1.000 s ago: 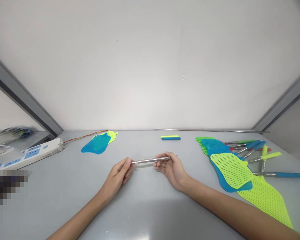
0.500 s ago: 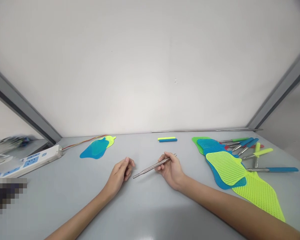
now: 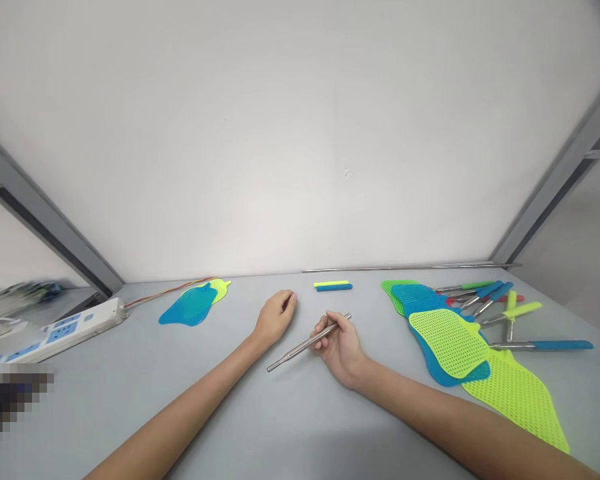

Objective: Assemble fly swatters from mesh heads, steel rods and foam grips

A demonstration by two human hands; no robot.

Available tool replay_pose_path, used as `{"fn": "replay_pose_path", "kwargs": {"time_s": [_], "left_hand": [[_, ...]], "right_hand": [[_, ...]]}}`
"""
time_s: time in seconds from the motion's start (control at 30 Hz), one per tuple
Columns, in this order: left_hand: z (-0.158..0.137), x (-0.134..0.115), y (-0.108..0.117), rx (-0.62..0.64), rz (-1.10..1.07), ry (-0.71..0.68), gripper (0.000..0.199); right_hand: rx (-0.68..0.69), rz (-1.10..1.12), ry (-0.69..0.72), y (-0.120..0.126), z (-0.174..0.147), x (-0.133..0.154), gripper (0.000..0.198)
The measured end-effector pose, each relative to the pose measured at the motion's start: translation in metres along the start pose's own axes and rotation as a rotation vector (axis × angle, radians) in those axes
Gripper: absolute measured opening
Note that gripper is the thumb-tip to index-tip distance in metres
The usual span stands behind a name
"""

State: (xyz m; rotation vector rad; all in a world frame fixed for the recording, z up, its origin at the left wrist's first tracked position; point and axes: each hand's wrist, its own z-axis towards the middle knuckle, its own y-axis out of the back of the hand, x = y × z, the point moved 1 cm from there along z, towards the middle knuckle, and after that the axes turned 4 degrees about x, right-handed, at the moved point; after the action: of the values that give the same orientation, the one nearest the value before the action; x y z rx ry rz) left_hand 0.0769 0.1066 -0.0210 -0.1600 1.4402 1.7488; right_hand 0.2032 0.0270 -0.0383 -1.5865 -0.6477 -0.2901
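Observation:
My right hand [image 3: 341, 350] pinches a slim silver telescopic rod [image 3: 300, 348] near its upper end. The rod slants down to the left, its narrower stepped end pointing toward me. My left hand [image 3: 276, 317] hovers left of the rod with fingers curled; thumb and index finger come close together at the front, and nothing shows in them. A little beyond it, to the right, a yellow sleeve [image 3: 325, 285] and a blue sleeve [image 3: 334, 287] lie side by side. At the left lie a blue fly swatter head [image 3: 183, 310] and a yellow one [image 3: 221, 291], overlapping.
On the right, yellow swatter heads [image 3: 450, 343], blue and green ones overlap, beside several metal rods with coloured handles, such as a blue handle [image 3: 563, 345]. A long thin rod [image 3: 410, 268] lies along the wall. A power strip [image 3: 55, 330] sits at the left edge.
My left hand has moved forward and to the right, toward the coloured sleeves, turning its back upward. My right hand keeps hold of the rod in nearly the same place.

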Motion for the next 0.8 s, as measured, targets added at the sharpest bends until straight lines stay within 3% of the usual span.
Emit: {"fn": "replay_pose_path", "kwargs": {"time_s": [0.13,0.27,0.47,0.57,0.63,0.7,0.8], "left_hand": [[0.004,0.014,0.011,-0.05,0.097,-0.023,0.034],[0.001,0.041,0.038,-0.135,0.207,0.03,0.042],[-0.011,0.085,0.092,-0.258,0.405,0.243,0.048],[-0.023,0.104,0.119,-0.29,0.477,0.404,0.065],[-0.032,0.116,0.134,-0.268,0.504,0.504,0.079],[-0.041,0.125,0.145,-0.111,0.543,0.667,0.09],[-0.051,0.132,0.149,0.036,0.546,0.694,0.097]], "right_hand": [[0.007,0.003,0.001,0.0,0.0,0.0,0.033],[0.026,0.002,0.008,0.0,-0.001,0.0,0.032],[0.035,0.0,0.001,0.001,-0.001,0.0,0.031],[0.039,0.0,0.002,0.0,-0.001,0.0,0.031],[0.038,-0.001,0.0,0.0,-0.001,0.0,0.032],[0.037,-0.006,-0.005,0.0,-0.001,0.0,0.032],[0.033,-0.014,-0.008,0.001,-0.002,0.0,0.032]]}}
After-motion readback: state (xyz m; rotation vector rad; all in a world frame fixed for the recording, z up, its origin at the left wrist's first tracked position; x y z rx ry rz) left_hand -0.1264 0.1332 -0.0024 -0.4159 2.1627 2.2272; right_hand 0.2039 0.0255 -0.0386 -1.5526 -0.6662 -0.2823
